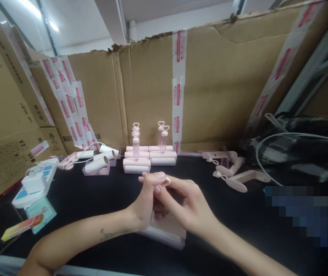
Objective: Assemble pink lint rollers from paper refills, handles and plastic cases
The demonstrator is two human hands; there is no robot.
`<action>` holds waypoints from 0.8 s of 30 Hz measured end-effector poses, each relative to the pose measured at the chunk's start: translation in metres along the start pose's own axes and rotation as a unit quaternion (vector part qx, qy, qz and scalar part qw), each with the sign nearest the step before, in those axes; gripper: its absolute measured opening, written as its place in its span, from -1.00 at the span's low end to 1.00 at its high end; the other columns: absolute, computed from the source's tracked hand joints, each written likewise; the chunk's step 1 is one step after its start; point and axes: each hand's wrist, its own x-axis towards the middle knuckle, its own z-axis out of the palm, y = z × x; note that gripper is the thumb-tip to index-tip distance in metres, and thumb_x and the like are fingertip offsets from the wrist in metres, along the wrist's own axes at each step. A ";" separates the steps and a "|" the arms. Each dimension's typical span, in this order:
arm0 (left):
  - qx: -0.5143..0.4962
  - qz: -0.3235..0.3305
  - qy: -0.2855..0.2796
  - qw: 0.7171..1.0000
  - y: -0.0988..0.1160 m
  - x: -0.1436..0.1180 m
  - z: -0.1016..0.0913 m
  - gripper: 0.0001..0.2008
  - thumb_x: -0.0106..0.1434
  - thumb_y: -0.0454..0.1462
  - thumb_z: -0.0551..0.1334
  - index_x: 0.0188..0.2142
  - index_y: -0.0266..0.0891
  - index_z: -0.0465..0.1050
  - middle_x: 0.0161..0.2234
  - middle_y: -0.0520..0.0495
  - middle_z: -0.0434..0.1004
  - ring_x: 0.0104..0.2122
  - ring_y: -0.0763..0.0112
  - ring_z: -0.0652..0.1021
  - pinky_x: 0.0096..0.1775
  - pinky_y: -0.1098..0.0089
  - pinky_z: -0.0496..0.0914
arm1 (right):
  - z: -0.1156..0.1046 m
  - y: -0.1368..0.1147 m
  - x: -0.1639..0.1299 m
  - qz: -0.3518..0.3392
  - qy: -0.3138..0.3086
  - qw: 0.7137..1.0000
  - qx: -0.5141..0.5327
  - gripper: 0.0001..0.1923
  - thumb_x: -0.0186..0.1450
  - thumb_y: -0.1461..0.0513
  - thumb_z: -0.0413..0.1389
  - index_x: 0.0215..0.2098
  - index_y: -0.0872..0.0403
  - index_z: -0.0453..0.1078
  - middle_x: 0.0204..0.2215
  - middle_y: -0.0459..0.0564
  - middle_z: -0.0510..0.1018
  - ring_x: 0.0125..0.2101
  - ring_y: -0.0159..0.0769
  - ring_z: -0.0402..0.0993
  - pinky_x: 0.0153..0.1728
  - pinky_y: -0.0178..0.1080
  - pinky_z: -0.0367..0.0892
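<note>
Centrally, low in the frame, both hands met over the black table [100, 203]. Left hand [146, 199] stood with fingers raised, fingertips curled onto a small pale pink piece [166, 180] at the top of the clasp. Right hand [187, 209] lay against it from the right, fingers pinching the same piece. Both hands grasping; little of the piece showed between the fingertips.

Under the wrists, a pale pink block [169, 232] rested on the table, partly hidden.

Just above the hands, toward frame centre: stacked pink rollers [149, 157] with heart-topped tubes [135, 143] standing upright on them. Left of those, white cylinders [100, 163] lying on small trays. Right of centre, pink handle parts [235, 178] lay scattered. Far left, a white charger [34, 182] sat on a power strip. Taped cardboard wall [224, 76] closed off the back of the table.
</note>
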 end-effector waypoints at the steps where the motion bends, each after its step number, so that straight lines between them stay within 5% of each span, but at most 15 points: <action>1: 0.004 0.002 -0.003 1.000 0.001 0.000 0.000 -0.49 0.00 0.15 0.10 -0.69 -0.18 0.01 -0.78 0.16 -0.05 -0.79 0.63 0.06 -0.72 0.51 -0.12 | 0.001 0.001 -0.001 0.006 0.002 1.000 0.009 -0.71 0.24 0.12 0.05 -0.52 0.13 0.40 -0.66 -0.11 0.42 -0.64 -0.41 0.32 -0.61 -0.39 0.24; 8: 0.022 -0.010 -0.004 1.000 0.001 0.000 0.001 -0.51 -0.01 0.17 0.05 -0.69 -0.17 0.08 -0.83 0.14 -0.03 -0.83 0.61 0.06 -0.78 0.50 -0.10 | 0.014 0.006 -0.007 0.077 0.045 0.989 0.120 -0.65 0.21 0.01 0.09 -0.48 0.13 0.42 -0.61 -0.08 0.41 -0.66 -0.39 0.31 -0.67 -0.36 0.24; 18: 0.041 0.009 -0.003 0.999 0.002 -0.002 0.002 -0.48 -0.04 0.22 0.03 -0.70 -0.17 0.07 -0.83 0.14 -0.02 -0.85 0.61 0.07 -0.79 0.50 -0.07 | 0.030 0.015 -0.013 -0.014 0.136 0.987 0.091 -0.72 0.25 0.11 0.07 -0.51 0.10 0.43 -0.46 -0.02 0.47 -0.41 -0.24 0.43 -0.39 -0.26 0.38; 24: 0.019 -0.007 -0.057 0.998 0.008 -0.005 -0.001 -0.50 -0.04 0.20 0.08 -0.62 -0.19 0.16 -0.81 0.15 0.08 -0.84 0.58 0.11 -0.78 0.51 0.00 | 0.029 0.009 -0.016 0.072 0.091 0.979 0.166 -0.67 0.25 0.04 0.06 -0.18 0.08 0.44 -0.27 0.01 0.52 -0.63 -0.39 0.39 -0.67 -0.32 0.32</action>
